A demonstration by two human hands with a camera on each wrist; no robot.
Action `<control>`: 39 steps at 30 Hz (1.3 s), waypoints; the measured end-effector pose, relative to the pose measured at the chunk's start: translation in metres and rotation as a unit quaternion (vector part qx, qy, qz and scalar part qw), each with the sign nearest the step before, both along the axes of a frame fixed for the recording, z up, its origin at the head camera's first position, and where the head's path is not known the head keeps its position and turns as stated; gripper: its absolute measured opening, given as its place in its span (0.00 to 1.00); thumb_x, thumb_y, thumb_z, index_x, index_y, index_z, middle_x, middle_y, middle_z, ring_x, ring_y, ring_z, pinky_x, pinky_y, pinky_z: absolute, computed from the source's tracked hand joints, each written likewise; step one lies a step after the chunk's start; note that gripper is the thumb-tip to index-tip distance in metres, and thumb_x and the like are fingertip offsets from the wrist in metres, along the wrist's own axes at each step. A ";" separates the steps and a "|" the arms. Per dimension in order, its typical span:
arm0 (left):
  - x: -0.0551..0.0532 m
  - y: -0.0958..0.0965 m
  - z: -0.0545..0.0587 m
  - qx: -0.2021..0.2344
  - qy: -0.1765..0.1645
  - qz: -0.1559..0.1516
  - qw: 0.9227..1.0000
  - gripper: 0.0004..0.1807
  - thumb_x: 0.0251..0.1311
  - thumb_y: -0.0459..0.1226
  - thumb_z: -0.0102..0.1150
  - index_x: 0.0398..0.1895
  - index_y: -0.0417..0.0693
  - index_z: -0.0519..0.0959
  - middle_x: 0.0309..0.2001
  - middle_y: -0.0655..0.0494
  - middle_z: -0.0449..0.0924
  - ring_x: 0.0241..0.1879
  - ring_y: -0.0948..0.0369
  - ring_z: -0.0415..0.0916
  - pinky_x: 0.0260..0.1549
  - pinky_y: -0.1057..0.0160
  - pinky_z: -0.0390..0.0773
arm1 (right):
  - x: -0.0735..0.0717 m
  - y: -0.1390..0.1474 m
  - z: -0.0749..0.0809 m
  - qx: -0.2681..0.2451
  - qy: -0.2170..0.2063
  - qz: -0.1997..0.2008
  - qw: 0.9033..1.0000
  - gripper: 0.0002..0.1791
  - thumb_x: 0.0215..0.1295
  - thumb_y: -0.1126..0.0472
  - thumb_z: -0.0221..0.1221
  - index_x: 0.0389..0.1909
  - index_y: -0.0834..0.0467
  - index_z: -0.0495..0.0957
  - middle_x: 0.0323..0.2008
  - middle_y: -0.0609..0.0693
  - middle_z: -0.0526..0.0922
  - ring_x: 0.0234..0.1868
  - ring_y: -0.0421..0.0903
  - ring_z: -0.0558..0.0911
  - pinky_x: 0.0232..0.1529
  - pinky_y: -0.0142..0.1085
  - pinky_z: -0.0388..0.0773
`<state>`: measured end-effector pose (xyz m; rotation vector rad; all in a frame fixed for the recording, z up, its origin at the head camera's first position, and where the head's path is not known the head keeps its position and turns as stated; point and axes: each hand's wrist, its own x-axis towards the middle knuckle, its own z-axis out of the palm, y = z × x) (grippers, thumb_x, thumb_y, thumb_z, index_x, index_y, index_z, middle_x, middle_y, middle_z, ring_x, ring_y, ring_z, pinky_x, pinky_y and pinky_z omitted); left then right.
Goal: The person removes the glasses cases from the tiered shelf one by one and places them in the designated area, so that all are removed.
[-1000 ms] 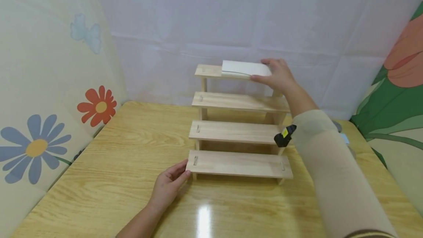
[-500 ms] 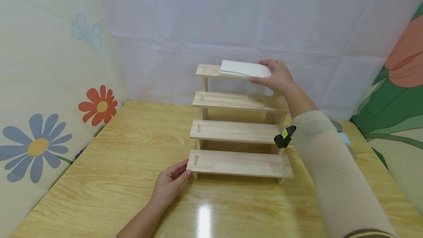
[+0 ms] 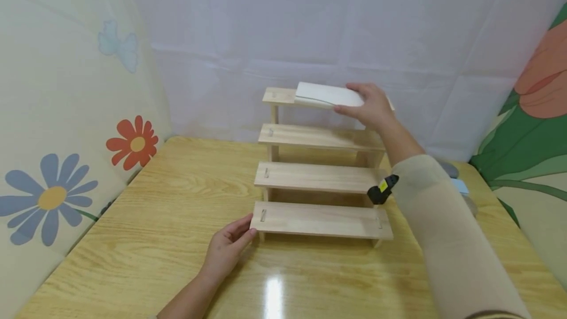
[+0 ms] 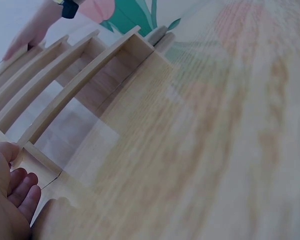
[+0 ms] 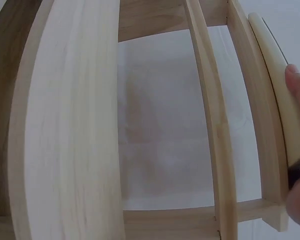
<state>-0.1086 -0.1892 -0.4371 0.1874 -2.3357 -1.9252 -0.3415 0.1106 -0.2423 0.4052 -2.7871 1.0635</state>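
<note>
A stepped wooden shelf stand (image 3: 319,218) with several pale tiers stands on the table. My left hand (image 3: 226,247) grips the left end of its lowest tier, thumb at the front edge; in the left wrist view the fingers of that hand (image 4: 10,190) are curled by the stand's corner. At the top tier my right hand (image 3: 371,105) holds a flat white rectangular object (image 3: 325,94) by its right end, thumb in front and fingers behind. A dark seam runs along its front edge. The right wrist view shows this object (image 5: 280,85) lying along the top board.
Grey rounded things and a light blue item (image 3: 460,186) sit on the table (image 3: 190,196) at the right, partly behind the sleeve. A white cloth (image 3: 248,23) hangs behind the stand. Panels with painted flowers (image 3: 52,198) flank both sides.
The white object has slid slightly left along the top tier with my right hand, and its front edge sits a little lower. My left hand keeps its place on the stand.
</note>
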 end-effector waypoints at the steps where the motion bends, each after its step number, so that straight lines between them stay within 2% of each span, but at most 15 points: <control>1: 0.000 0.000 0.000 0.000 0.002 -0.001 1.000 0.22 0.63 0.32 0.61 0.60 0.35 0.75 0.58 0.39 0.79 0.45 0.77 0.77 0.45 0.78 0.78 | 0.000 0.001 0.000 -0.001 0.003 -0.001 1.000 0.43 0.56 0.41 0.68 0.72 0.48 0.65 0.71 0.55 0.65 0.70 0.56 0.63 0.72 0.52 0.60; 9: -0.002 -0.002 -0.001 -0.005 -0.008 0.008 1.000 0.21 0.62 0.31 0.62 0.60 0.37 0.76 0.57 0.40 0.80 0.44 0.78 0.77 0.44 0.77 0.79 | 0.005 0.013 0.000 -0.017 0.026 -0.004 1.000 0.43 0.54 0.44 0.70 0.70 0.51 0.67 0.69 0.57 0.68 0.69 0.57 0.65 0.71 0.52 0.60; 15: -0.001 -0.001 -0.001 -0.010 -0.003 0.008 1.000 0.22 0.62 0.31 0.62 0.59 0.36 0.76 0.56 0.39 0.80 0.45 0.76 0.78 0.44 0.77 0.79 | 0.011 0.025 0.003 -0.026 0.040 -0.010 0.999 0.42 0.53 0.45 0.71 0.69 0.51 0.68 0.68 0.59 0.70 0.67 0.57 0.67 0.69 0.52 0.62; 23: -0.003 -0.001 -0.001 -0.006 -0.016 0.005 1.000 0.22 0.62 0.31 0.62 0.60 0.38 0.76 0.57 0.40 0.80 0.44 0.77 0.77 0.44 0.77 0.79 | 0.022 0.041 0.002 -0.021 0.047 -0.015 0.999 0.42 0.54 0.45 0.71 0.70 0.51 0.68 0.68 0.58 0.69 0.67 0.58 0.66 0.68 0.55 0.61; 29: -0.002 -0.002 0.001 -0.011 -0.020 -0.001 1.000 0.22 0.64 0.35 0.62 0.61 0.40 0.76 0.58 0.41 0.79 0.45 0.78 0.77 0.44 0.78 0.78 | 0.032 0.052 0.001 -0.012 0.062 -0.013 0.998 0.42 0.54 0.46 0.71 0.69 0.52 0.68 0.70 0.58 0.68 0.69 0.59 0.64 0.68 0.56 0.60; 39: -0.003 -0.002 0.000 -0.008 -0.021 0.001 1.000 0.22 0.63 0.34 0.62 0.61 0.39 0.76 0.58 0.41 0.80 0.44 0.78 0.77 0.44 0.78 0.78 | 0.049 0.066 -0.002 0.005 0.044 -0.022 0.999 0.43 0.56 0.44 0.70 0.71 0.51 0.66 0.69 0.59 0.66 0.68 0.61 0.63 0.65 0.59 0.62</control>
